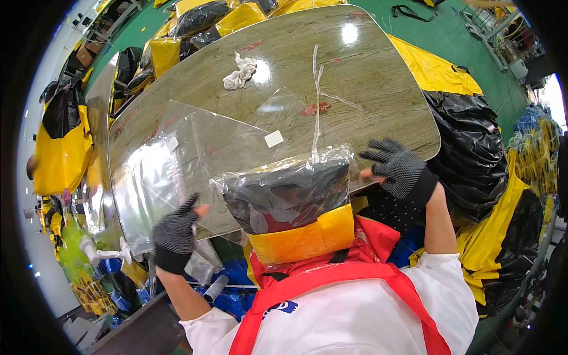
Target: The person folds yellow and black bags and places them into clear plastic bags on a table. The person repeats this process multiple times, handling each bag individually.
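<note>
A folded black and yellow piece in a clear plastic bag (290,204) lies over the table's near edge, close against my front. Beyond its left side, my left hand (176,236), in a dark dotted glove, is held with thumb and fingers apart and nothing visible in it. My right hand (399,168), gloved alike, hovers just right of the bag's upper corner with its fingers spread. Flat clear plastic bags (225,133) with white labels cover the left and middle of the wood-patterned table (378,77).
A crumpled white cloth (239,72) and thin clear plastic strips (317,100) lie on the table. Black and yellow bags are heaped behind it (245,19) and hang at its right side (467,154). A white cardboard-like tube (216,288) sits below the left edge.
</note>
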Demonstrator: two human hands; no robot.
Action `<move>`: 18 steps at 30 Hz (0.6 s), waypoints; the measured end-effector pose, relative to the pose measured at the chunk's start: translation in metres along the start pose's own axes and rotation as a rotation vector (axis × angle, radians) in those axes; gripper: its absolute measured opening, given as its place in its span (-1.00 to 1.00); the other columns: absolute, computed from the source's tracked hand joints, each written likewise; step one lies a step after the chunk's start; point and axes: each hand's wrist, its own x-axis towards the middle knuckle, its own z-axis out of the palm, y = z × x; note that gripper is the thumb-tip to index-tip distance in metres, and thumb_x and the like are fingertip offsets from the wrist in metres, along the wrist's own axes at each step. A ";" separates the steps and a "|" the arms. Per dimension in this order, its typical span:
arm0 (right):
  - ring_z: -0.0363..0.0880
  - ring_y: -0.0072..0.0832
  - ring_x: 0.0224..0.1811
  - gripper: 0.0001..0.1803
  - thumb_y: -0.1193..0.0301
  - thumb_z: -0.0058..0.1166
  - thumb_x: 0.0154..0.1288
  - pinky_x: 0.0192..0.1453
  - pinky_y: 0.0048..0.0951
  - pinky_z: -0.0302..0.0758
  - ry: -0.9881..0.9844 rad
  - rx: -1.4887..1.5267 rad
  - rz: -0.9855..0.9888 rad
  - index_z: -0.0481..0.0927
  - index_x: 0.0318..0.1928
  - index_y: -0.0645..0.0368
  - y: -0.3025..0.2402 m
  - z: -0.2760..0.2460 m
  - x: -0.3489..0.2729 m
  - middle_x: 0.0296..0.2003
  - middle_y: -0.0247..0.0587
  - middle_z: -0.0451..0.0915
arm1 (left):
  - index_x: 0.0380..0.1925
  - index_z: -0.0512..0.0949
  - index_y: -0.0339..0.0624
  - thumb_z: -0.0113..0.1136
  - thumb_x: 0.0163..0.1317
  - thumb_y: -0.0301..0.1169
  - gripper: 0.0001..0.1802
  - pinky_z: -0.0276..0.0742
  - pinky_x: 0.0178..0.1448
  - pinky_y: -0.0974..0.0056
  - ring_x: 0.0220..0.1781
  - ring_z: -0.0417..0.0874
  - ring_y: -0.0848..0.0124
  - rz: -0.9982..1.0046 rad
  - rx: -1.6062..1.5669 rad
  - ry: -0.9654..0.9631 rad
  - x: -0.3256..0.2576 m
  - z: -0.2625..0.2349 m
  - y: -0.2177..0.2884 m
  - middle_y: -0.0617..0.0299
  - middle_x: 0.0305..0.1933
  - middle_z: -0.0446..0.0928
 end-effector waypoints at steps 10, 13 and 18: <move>0.47 -0.12 -0.03 -0.64 0.17 0.00 0.20 0.10 -0.25 0.37 0.220 0.358 0.350 0.54 -0.09 0.12 -0.022 0.066 0.072 -0.11 -0.02 0.53 | 0.21 0.24 -0.26 0.31 0.04 -0.17 -0.23 0.11 0.34 0.16 0.31 0.22 0.14 -0.162 -1.049 0.672 0.029 0.154 0.061 0.03 0.22 0.31; 0.55 -0.19 -0.14 -0.72 0.21 0.10 0.15 -0.01 -0.28 0.45 0.569 0.187 0.146 0.62 -0.20 0.09 0.005 0.062 0.096 -0.19 -0.09 0.60 | 0.04 0.43 -0.28 0.40 -0.04 -0.19 -0.34 0.27 0.21 0.21 0.11 0.43 0.28 -0.367 -1.348 0.126 0.011 0.146 0.060 0.10 -0.01 0.50; 0.55 -0.20 -0.10 -0.71 0.21 0.13 0.11 0.05 -0.26 0.43 0.332 0.199 0.030 0.64 -0.18 0.04 0.077 0.089 0.149 -0.22 -0.21 0.62 | -0.12 0.55 -0.24 0.36 -0.04 -0.19 -0.51 0.42 0.02 0.25 -0.19 0.56 0.44 -0.150 -1.431 0.241 0.040 0.075 0.056 0.25 -0.26 0.60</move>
